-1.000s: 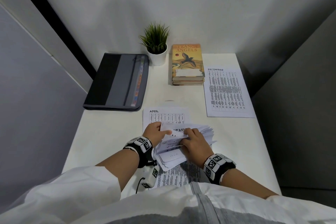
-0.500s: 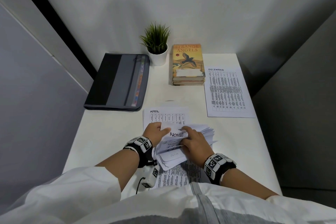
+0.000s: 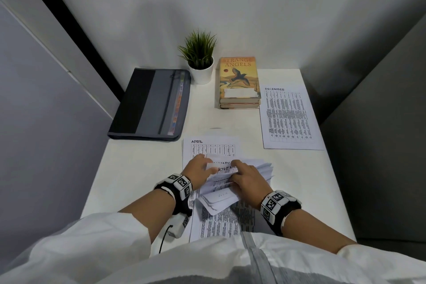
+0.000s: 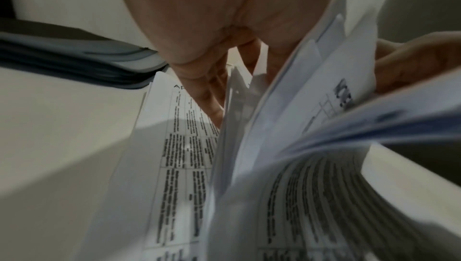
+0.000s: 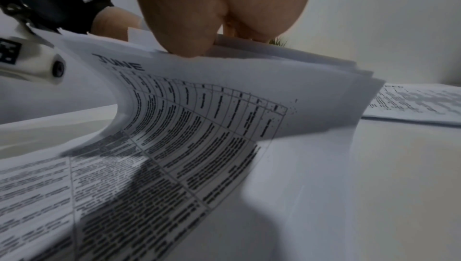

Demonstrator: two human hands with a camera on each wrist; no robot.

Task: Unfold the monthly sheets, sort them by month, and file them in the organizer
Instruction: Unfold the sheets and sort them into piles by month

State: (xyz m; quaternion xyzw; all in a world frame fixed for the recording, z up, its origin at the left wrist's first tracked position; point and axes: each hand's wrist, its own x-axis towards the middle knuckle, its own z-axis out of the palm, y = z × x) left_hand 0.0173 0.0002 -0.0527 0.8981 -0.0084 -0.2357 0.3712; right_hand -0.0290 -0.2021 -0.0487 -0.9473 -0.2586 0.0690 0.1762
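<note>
Both hands hold a bundle of folded monthly sheets [image 3: 232,180] above the near middle of the table. My left hand [image 3: 198,169] grips its left edge, and my right hand [image 3: 247,178] grips its right half with the thumb on top. A sheet headed NOVEMBER [image 3: 227,168] is peeled up at the top, with one reading JANUARY just behind it. In the right wrist view the bundle's underside shows a JUNE sheet [image 5: 199,111]. An unfolded APRIL sheet [image 3: 212,146] lies flat under the hands. A DECEMBER sheet [image 3: 289,117] lies at the right. The grey and black organizer [image 3: 149,105] lies closed at the back left.
A potted plant [image 3: 200,57] and a stack of books [image 3: 239,83] stand at the back against the wall. The white table [image 3: 138,168] is hemmed in by grey partitions on both sides. Another printed sheet [image 3: 221,223] lies at the near edge by my body.
The hands stay in place while fingers leaf through the bundle: the NOVEMBER heading has come fully into view and a JANUARY heading now shows behind it.
</note>
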